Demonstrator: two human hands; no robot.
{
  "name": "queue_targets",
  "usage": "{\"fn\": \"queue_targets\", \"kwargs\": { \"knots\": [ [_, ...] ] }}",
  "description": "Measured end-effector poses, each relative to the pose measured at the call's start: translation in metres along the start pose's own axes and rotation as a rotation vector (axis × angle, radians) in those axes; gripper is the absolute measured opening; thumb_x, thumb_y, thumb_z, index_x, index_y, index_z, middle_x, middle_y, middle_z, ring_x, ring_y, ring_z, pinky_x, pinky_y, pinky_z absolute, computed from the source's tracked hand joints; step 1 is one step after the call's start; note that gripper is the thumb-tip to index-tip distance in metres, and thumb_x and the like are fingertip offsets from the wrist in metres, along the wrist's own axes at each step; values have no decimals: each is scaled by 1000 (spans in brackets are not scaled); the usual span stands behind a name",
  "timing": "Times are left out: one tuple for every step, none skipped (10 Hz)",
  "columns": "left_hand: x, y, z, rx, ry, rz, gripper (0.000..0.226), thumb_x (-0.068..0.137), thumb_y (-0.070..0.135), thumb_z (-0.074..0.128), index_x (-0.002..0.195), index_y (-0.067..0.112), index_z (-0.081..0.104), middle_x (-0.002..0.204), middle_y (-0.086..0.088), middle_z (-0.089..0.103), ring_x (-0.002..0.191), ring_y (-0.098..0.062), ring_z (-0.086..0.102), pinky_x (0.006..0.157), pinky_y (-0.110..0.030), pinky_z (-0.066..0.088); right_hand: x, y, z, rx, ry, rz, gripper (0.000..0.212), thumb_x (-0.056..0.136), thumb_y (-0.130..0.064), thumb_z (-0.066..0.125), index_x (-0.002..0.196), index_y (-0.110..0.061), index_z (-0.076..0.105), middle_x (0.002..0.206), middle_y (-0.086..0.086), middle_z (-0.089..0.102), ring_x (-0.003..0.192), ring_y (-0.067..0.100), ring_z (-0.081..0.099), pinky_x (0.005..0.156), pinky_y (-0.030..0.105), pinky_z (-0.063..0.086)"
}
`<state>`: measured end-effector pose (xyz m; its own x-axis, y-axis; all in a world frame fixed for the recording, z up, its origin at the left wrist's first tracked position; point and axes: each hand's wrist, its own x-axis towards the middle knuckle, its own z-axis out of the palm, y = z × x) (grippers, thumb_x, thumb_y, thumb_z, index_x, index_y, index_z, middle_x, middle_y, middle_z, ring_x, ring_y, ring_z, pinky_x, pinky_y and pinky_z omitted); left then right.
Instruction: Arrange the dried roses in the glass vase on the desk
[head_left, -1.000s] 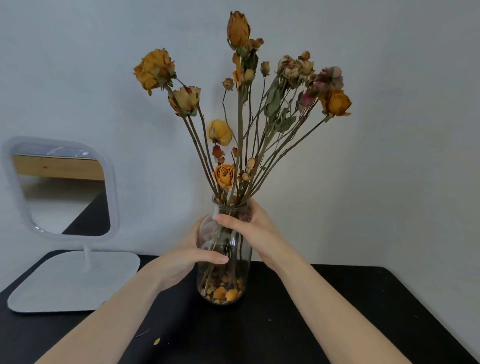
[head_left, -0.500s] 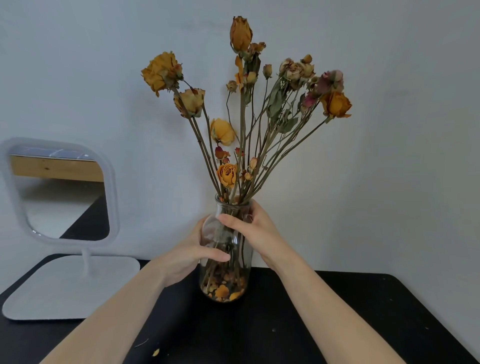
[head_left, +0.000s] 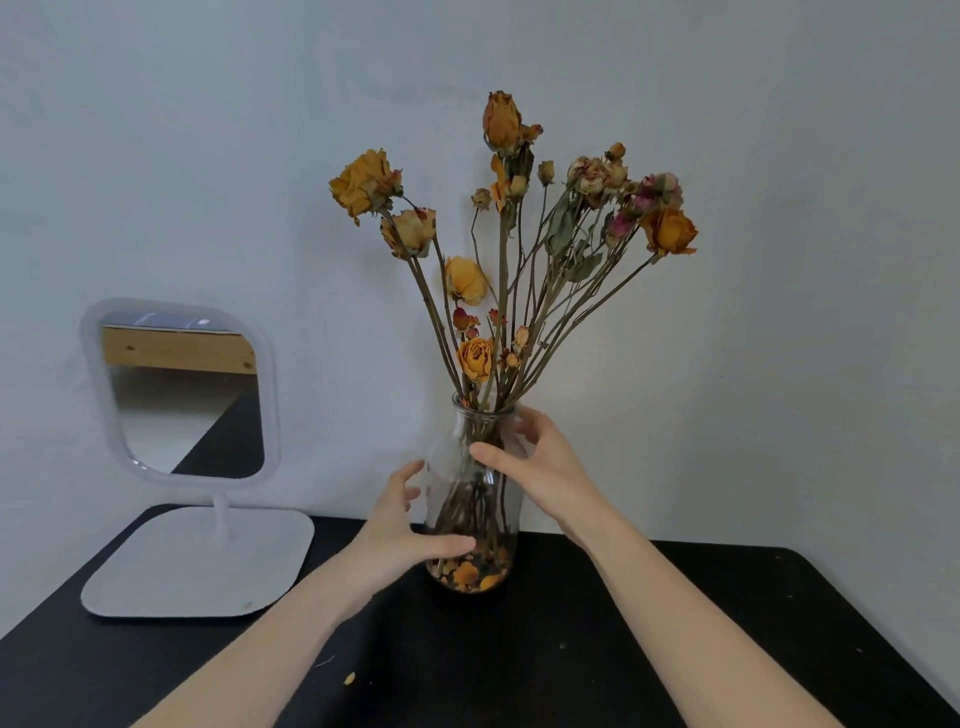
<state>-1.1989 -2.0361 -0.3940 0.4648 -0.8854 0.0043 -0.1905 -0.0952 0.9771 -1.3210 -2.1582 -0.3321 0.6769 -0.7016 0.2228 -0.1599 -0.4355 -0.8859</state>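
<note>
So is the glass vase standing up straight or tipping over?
Upright. The glass vase sits with its base flat on the black desk, neck pointing straight up.

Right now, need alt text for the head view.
Two bare hands hold a glass vase of dried roses standing on a black desk: the right hand grips it below the neck, the left hand cups its lower body. A white standing mirror sits to the left, against a pale wall.
</note>
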Motion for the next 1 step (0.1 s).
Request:
{"fn": "queue_targets", "kwargs": {
  "knots": [
    [-48, -14, -8, 116, 217, 109, 47, 71, 23, 78, 110, 36, 55, 107, 6, 63, 106, -5, 55, 91, -19, 40, -28, -4, -19, -6, 200, -25, 64, 78, -41, 68, 133, -23, 42, 125, -4, 51, 112, 7, 46, 91, 21, 35]
  ]
}}
